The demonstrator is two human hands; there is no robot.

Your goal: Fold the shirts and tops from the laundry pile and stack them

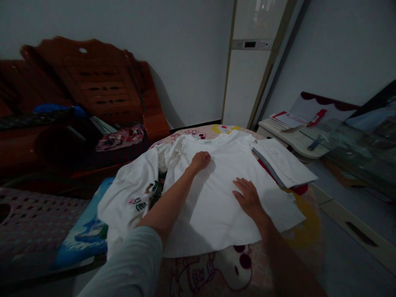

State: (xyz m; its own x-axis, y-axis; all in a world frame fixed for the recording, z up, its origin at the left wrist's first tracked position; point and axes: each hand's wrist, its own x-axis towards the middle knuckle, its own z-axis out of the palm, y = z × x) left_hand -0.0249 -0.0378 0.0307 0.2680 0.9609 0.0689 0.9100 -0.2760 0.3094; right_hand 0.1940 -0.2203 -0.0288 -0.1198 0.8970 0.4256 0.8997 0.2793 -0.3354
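Observation:
A white T-shirt [219, 206] lies spread out on the round table, its collar at the far side. My left hand [201, 160] is over the upper part of the shirt, fingers curled in, with no cloth visibly drawn up into them. On the lower right half of the shirt my right hand [248, 198] rests palm down, fingers apart. To the left, a crumpled white garment with a small print [133, 194] hangs over the table edge. A stack of folded clothes [281, 161], white on top with grey and red beneath, lies at the right.
A patterned pink tablecloth [213, 272] covers the table. A wooden bench [99, 90] holding cloth items stands at the back left. A tall white cabinet-like unit [247, 78] stands in the corner. Papers [287, 120] lie on a side table beside a glass surface at the right.

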